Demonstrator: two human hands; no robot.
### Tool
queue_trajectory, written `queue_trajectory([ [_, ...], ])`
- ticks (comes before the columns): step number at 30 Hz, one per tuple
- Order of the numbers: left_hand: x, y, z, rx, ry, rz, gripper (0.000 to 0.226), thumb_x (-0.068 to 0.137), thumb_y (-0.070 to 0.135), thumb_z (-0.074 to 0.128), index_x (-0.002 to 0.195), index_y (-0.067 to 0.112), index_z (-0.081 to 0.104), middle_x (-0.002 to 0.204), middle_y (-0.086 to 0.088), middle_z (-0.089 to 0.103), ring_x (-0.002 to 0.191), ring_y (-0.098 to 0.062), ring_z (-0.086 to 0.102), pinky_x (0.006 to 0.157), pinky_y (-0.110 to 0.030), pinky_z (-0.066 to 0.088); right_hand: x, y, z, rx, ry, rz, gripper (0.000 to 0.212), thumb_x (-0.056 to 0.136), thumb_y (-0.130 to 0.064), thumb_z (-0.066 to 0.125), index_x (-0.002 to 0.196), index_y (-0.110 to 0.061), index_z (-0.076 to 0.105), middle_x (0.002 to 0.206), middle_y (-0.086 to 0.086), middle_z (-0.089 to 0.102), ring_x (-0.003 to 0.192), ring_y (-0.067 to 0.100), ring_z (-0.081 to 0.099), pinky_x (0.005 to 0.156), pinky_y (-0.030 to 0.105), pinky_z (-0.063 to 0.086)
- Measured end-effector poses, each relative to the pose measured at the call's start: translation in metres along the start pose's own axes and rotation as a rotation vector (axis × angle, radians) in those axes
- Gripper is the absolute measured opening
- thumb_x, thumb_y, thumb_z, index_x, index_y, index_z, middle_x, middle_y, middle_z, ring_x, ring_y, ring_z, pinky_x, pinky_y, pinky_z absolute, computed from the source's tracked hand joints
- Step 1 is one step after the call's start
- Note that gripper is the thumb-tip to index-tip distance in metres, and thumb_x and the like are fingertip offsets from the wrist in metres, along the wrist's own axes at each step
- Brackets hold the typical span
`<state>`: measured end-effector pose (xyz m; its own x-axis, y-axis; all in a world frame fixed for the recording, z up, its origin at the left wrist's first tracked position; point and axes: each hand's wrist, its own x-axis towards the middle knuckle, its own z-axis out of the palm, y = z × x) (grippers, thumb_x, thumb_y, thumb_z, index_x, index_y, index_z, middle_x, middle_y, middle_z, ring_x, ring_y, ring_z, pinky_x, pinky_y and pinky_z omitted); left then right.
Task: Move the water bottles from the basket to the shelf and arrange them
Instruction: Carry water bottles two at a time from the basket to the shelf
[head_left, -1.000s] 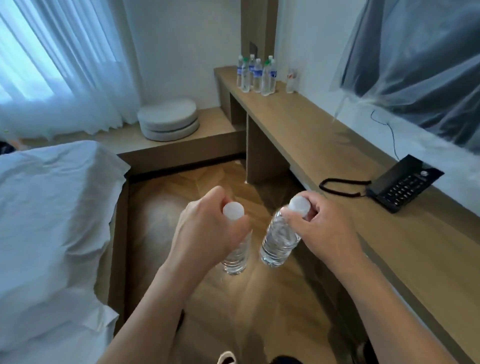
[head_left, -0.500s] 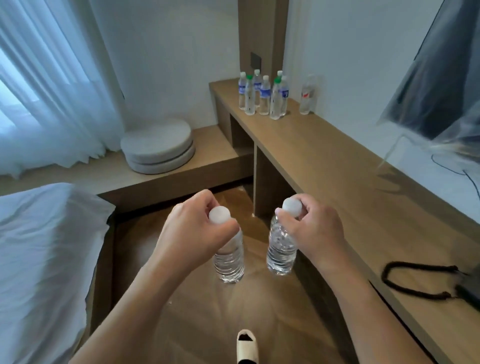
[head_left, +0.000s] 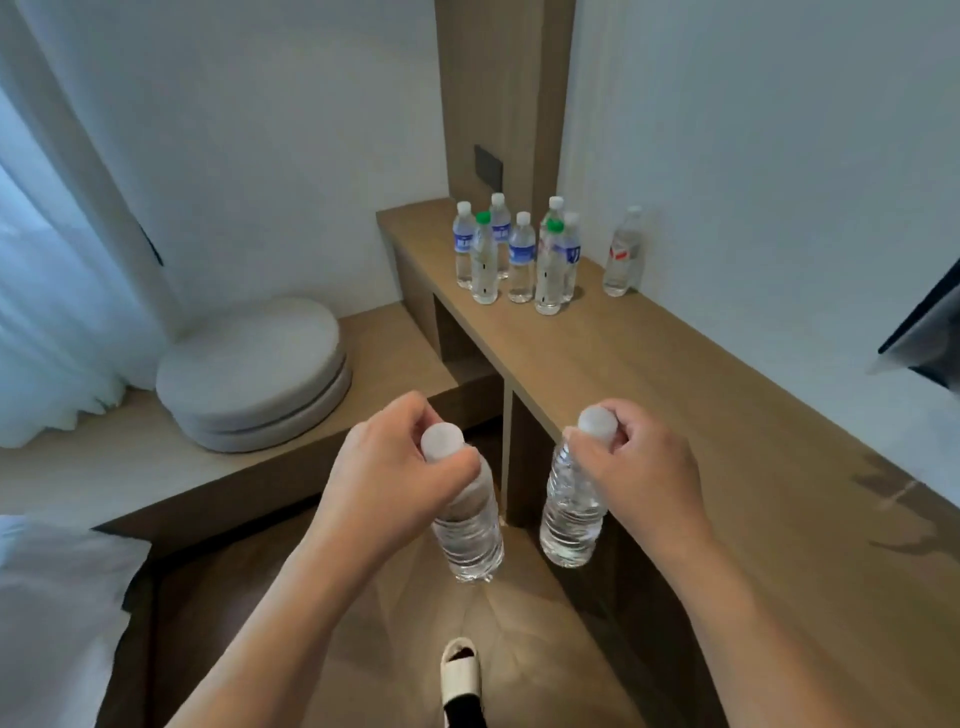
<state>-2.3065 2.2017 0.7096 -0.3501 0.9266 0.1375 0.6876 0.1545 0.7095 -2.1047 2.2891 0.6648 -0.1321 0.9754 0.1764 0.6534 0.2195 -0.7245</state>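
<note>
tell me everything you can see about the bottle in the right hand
The bottle in the right hand is a small clear plastic water bottle with ribbed walls, no visible label and a white screw cap. It looks full or nearly so. It hangs roughly upright, its base tipped slightly toward the person, in the air over the wooden floor beside the shelf edge. The right hand grips it at the neck and cap, fingers curled round. Nothing else touches it; the left hand's bottle hangs apart from it.
</note>
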Motion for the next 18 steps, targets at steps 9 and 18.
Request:
queue_trajectory([
  [9,0.252,0.016,0.027,-0.105,-0.091,0.185,0.029,0.072,0.039,0.076,0.080,0.020,0.056,0.072,0.005,0.064,0.066,-0.009,0.061,0.057,-0.036,0.056,0.188,0.004,0.024,-0.022,0.112,0.183,0.017,0.086,-0.048,0.066,0.095,-0.035,0.060,0.080,-0.014,0.063,0.069,0.002,0.058,0.055,0.019,0.040],
  [18,0.433,0.025,0.118,-0.058,-0.239,0.215,0.030,0.075,0.041,0.073,0.082,0.020,0.054,0.072,0.003,0.063,0.069,-0.017,0.062,0.064,-0.046,0.057,0.363,0.071,0.057,-0.014,0.227,0.350,0.020,0.082,-0.045,0.068,0.095,-0.030,0.063,0.085,-0.011,0.066,0.081,0.016,0.062,0.072,0.036,0.052],
])
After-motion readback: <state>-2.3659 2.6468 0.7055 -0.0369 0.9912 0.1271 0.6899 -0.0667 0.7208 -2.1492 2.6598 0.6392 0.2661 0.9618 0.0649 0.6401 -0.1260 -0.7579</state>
